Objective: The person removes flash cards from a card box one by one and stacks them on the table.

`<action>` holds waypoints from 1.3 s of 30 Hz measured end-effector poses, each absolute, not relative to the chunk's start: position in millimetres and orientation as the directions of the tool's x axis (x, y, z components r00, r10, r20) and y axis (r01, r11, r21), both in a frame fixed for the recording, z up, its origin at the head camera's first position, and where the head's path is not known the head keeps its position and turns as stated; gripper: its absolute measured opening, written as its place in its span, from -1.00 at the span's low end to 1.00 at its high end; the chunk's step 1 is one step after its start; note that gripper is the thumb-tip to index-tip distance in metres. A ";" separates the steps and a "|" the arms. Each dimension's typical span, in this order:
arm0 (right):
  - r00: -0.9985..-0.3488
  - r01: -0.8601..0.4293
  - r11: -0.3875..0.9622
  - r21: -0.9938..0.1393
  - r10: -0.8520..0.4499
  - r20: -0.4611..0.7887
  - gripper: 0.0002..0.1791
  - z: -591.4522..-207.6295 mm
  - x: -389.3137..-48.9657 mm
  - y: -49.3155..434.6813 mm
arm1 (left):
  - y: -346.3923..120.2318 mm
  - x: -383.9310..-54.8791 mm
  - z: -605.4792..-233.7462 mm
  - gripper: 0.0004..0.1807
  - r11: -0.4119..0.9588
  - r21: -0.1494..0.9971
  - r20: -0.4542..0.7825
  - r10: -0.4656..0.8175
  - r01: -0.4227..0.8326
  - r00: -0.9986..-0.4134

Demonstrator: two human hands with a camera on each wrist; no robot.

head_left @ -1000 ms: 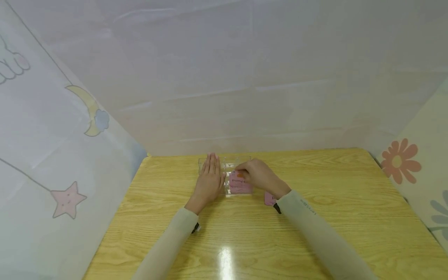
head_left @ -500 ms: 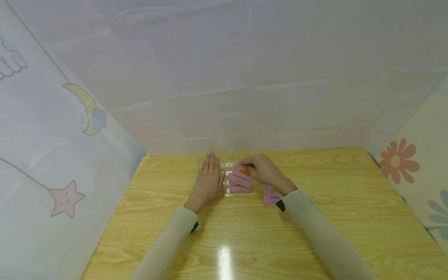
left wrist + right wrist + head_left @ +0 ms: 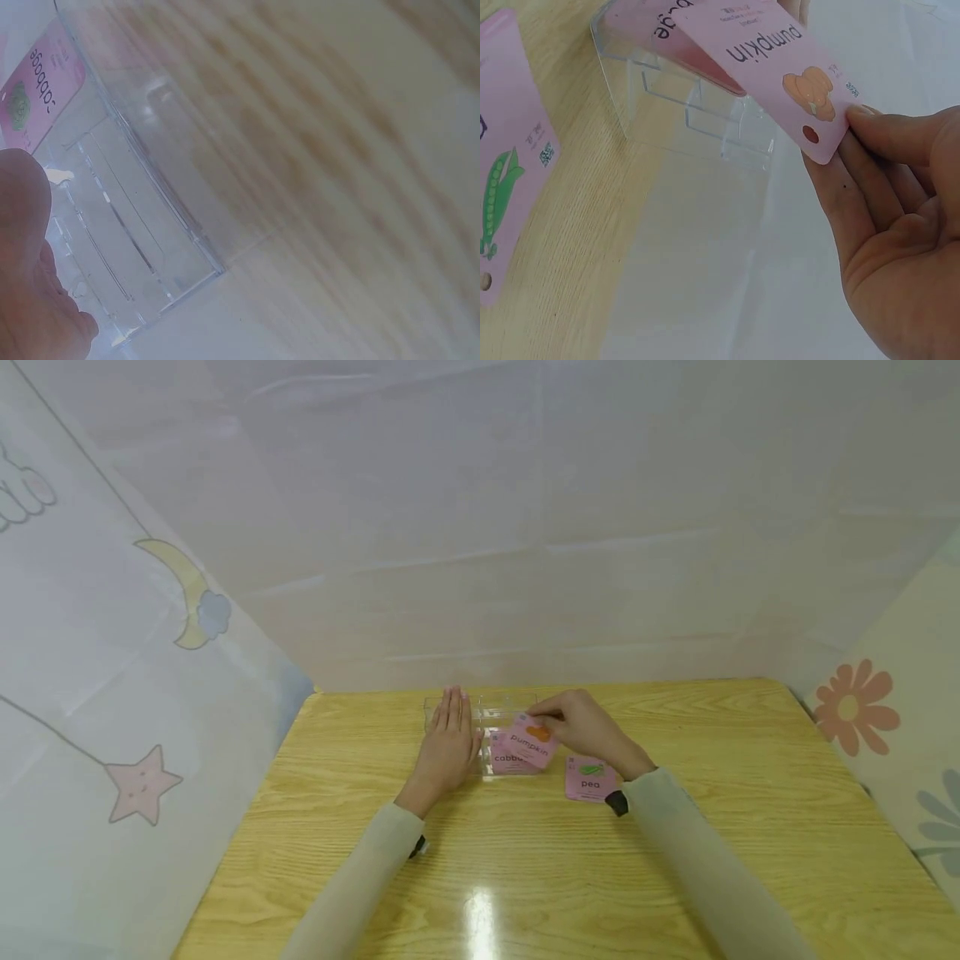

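Observation:
My right hand [image 3: 588, 724] pinches a pink pumpkin flash card [image 3: 769, 64] by its corner, thumb on the printed face and fingers behind. The card is tilted and overlaps the cabbage card [image 3: 508, 757] in the head view. That cabbage card leans in the right part of a clear plastic stepped rack [image 3: 697, 112]. Flat over the rack's left part rests my left hand [image 3: 446, 747], fingers straight and close together. In the left wrist view only part of this hand shows beside the clear steps. A pea card [image 3: 587, 779] lies on the table right of the rack.
The wooden table [image 3: 375, 877] ends at a pale cloth backdrop [image 3: 480, 568] just behind the rack. Printed cloth walls stand on both sides, with a star [image 3: 145, 785] at left and a flower [image 3: 855, 707] at right.
My right hand has drawn the pumpkin card up and to the right, off the cabbage card, uncovering more of it. The pea card shows fully now. My left hand stays put.

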State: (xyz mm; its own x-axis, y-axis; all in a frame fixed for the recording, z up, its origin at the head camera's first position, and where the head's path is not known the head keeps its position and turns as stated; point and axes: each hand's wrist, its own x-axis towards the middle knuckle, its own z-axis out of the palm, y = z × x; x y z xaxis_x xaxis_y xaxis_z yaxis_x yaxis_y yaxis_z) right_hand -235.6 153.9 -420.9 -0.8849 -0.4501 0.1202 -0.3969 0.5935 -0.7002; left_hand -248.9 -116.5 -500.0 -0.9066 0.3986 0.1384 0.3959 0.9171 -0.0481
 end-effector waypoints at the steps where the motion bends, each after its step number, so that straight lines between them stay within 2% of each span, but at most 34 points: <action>1: -0.886 -0.395 0.592 -0.702 -0.449 0.119 -0.72 -420.9 -235.8 155.7 | -116.5 -249.2 -500.3 -0.19 0.917 -0.049 0.138 0.398 0.395 -0.907; 17: -0.909 -0.334 0.589 -0.736 -0.407 0.086 -0.75 -426.9 -241.2 194.0 | -116.1 -251.2 -500.6 -0.20 0.911 -0.086 0.146 0.413 0.404 -0.899; 27: -0.874 -0.340 0.594 -0.730 -0.485 0.013 -0.74 -436.9 -247.4 218.7 | -116.6 -249.1 -504.8 -0.21 0.917 -0.077 0.153 0.398 0.391 -0.904; 39: -0.855 -0.290 0.604 -0.742 -0.512 -0.082 -0.76 -455.5 -252.7 237.7 | -115.8 -249.7 -503.6 -0.21 0.915 -0.087 0.165 0.402 0.393 -0.901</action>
State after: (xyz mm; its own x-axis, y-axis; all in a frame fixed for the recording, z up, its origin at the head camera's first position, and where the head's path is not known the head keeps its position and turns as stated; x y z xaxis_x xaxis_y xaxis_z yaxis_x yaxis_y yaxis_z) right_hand -252.7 237.7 -455.5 -0.8554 -0.5115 -0.0818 -0.2904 0.6043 -0.7419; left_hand -249.7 -115.8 -503.6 -0.9005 0.4023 0.1652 0.3930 0.9154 -0.0867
